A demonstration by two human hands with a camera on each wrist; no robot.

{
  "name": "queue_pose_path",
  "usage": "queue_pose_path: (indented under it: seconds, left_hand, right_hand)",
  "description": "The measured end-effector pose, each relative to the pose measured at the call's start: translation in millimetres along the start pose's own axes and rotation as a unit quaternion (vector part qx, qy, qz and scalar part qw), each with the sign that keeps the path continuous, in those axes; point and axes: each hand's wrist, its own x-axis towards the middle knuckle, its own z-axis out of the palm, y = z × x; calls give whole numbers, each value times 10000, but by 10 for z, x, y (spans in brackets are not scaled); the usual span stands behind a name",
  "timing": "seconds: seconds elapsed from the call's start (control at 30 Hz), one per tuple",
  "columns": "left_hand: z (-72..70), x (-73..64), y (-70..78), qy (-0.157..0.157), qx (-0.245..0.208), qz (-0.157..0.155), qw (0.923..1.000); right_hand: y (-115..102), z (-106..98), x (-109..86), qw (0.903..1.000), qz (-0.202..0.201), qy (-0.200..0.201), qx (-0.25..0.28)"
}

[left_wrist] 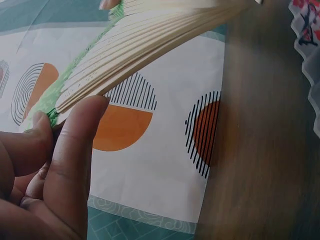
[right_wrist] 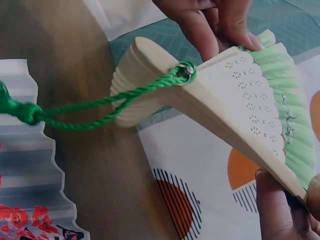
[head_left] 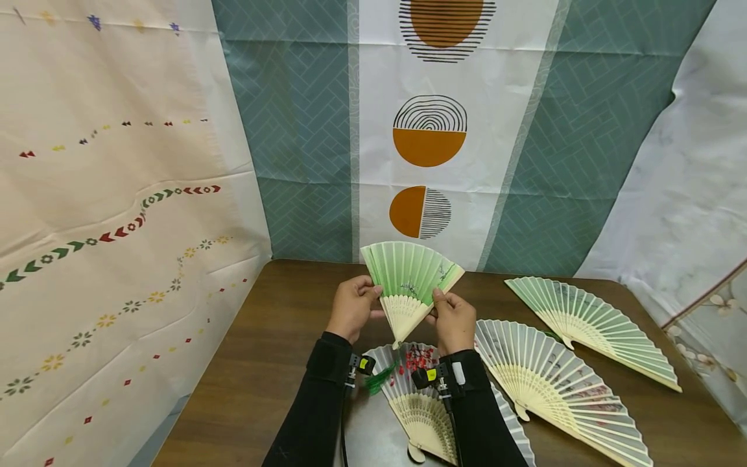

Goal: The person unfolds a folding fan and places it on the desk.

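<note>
Both hands hold up a partly spread green folding fan [head_left: 408,275] above the table. My left hand [head_left: 354,308] pinches its left edge between thumb and fingers. On the opposite edge, the right hand [head_left: 454,319] pinches the outer rib, as the right wrist view also shows. The fan's pale ribs [right_wrist: 245,100] have small cut-out flowers and meet at a pivot, where a green cord [right_wrist: 100,100] is looped. Its green tassel [head_left: 380,379] hangs below. Under the forearms lies a spread white fan with red blossoms [head_left: 420,415], partly covered by the right arm.
To the right on the brown table [head_left: 262,389] lie a spread white fan with a dark and reddish print [head_left: 566,389] and a spread pale green fan [head_left: 601,331]. Patterned cloths [head_left: 303,130] hang behind and on both sides of the table.
</note>
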Motion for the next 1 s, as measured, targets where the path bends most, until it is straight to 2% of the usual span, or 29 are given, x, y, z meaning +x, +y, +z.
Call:
queue_pose_path:
  seconds: [0.17, 0.37, 0.5, 1.0]
  left_hand:
    - [2, 4, -6, 66, -248, -32, 9997]
    - [-3, 26, -28, 354, -632, -172, 9972]
    - [-3, 36, -25, 434, -768, -223, 9959]
    - [-11, 53, -3, 837, -1708, -201, 9815]
  right_hand:
    - [11, -31, 6, 10000, -4, 24, 96]
    - [23, -69, 28, 9995, -11, 143, 275]
    - [23, -81, 46, 9991, 37, 188, 389]
    - [0, -157, 109, 9917, 230, 519, 1154]
